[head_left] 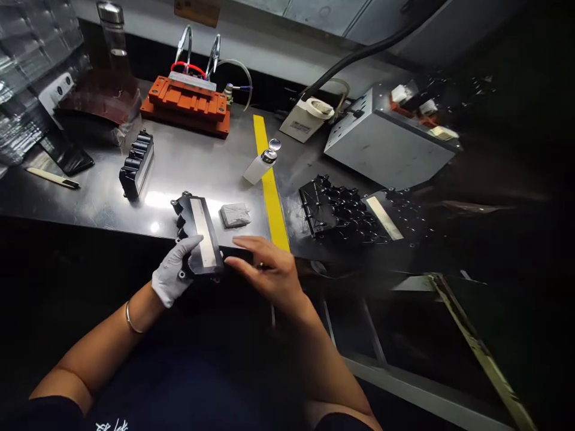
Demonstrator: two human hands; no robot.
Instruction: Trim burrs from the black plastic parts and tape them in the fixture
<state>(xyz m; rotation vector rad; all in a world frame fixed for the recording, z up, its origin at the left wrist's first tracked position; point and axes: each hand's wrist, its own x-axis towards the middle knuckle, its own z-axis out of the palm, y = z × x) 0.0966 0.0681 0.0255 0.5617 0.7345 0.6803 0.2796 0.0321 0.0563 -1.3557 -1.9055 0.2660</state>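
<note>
My left hand (173, 272), in a light glove, grips the lower left part of a black plastic part (210, 239) with a pale strip along its face. The part is tilted over the table's front edge. My right hand (267, 269) is bare, just right of the part, with thumb and fingers apart and nothing between them. A folded grey cloth (235, 215) lies on the metal table just beyond the two hands. Another black part (137, 164) stands on the table to the left. A small white bottle (258, 169) with an open metal lid is behind the cloth.
An orange fixture (186, 105) stands at the back. Yellow tape (273, 200) crosses the table (202, 161). Several black parts (345, 209) lie to the right, before a grey metal box (390, 140). A pen-like tool (53, 178), a glass bottle (112, 30) and plastic wrap (33, 66) are left.
</note>
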